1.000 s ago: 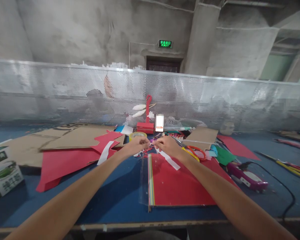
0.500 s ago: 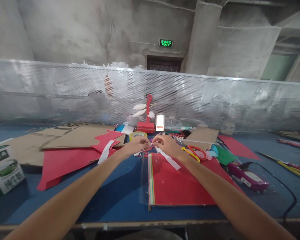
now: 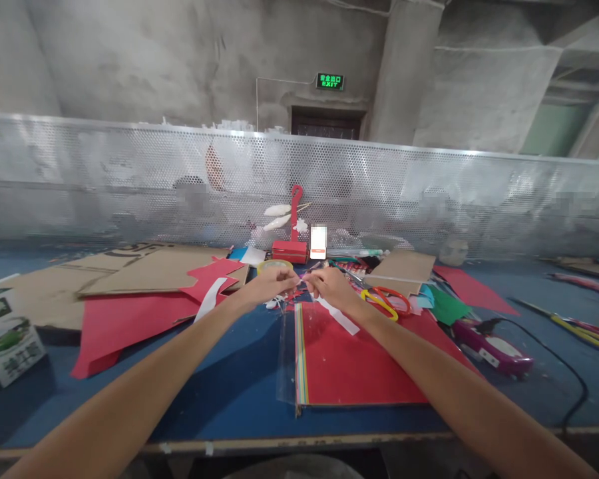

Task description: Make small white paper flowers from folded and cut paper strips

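fingers [image 3: 292, 282] of left hand [image 3: 273, 285] and right hand [image 3: 330, 285] curl nearly closed, hold indiscernible; white strip [image 3: 341, 318] lies over near red sheet [image 3: 349, 372], where the right hand, dragging, could crease it.

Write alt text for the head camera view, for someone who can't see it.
A person's left hand and right hand are close together above a cluttered blue table; anything between them is too small to identify. A white paper strip, a red-topped paper stack and scissors lie near the right hand, cardboard at left, and a perforated metal screen stands behind.
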Demonstrator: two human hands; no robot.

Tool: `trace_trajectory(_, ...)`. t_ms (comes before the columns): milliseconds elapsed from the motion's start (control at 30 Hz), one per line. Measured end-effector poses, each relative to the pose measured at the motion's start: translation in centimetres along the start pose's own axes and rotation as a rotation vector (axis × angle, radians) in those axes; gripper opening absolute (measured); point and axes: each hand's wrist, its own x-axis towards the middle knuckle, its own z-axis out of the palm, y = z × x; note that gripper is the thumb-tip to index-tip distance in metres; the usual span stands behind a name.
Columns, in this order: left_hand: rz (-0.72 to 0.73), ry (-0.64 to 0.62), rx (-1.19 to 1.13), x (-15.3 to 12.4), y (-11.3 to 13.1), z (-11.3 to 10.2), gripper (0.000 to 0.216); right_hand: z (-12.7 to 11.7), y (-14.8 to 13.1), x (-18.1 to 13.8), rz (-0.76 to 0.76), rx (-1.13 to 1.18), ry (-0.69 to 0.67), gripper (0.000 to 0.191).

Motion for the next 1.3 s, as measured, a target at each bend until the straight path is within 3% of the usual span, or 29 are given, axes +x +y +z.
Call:
trace_trajectory(133, -0.002, -0.036, -0.008, 0.2, -0.8, 0.0, 0.029, 0.1, 0.2, 0.0, 0.020, 0.058, -0.028, 0.053)
trace_trajectory(267, -0.026, -0.043, -0.014, 0.3, -1.1, 0.1, 0.029, 0.2, 0.5, 0.0, 0.001, 0.191, 0.012, 0.020)
trace_trajectory(367, -0.048, -0.039, -0.058, 0.3, -1.1, 0.1, 0.026, 0.0, 0.5, 0.1, -0.012, 0.154, 0.055, 0.012)
trace_trajectory(467, -0.060, -0.034, -0.070, 0.4, -1.2, 0.1, 0.022, -0.2, 0.4, 0.2, -0.009, 0.074, 0.057, 0.016)
trace_trajectory(600, -0.048, -0.031, -0.028, 0.5, -1.2, 0.1, 0.020, -0.2, 0.3, 0.1, -0.038, -0.008, 0.052, 0.035)
trace_trajectory(867, -0.045, 0.013, 0.000, -0.3, 0.7, 0.1, 0.016, 0.2, 0.5, 0.2, 0.004, -0.020, 0.035, 0.055)
trace_trajectory(1033, -0.079, 0.037, -0.018, 0.0, 0.2, -0.1, 0.013, 0.2, 0.6, 0.1, -0.005, 0.155, 0.030, 0.027)
trace_trajectory(1167, -0.078, 0.022, -0.053, 0.2, -0.1, -0.1, 0.013, 0.1, 0.7, 0.1, -0.027, 0.135, 0.061, 0.014)
trace_trajectory(1300, -0.061, 0.029, -0.031, 0.0, -0.1, 0.0, 0.013, 0.2, 0.7, 0.2, -0.036, 0.035, 0.067, 0.018)
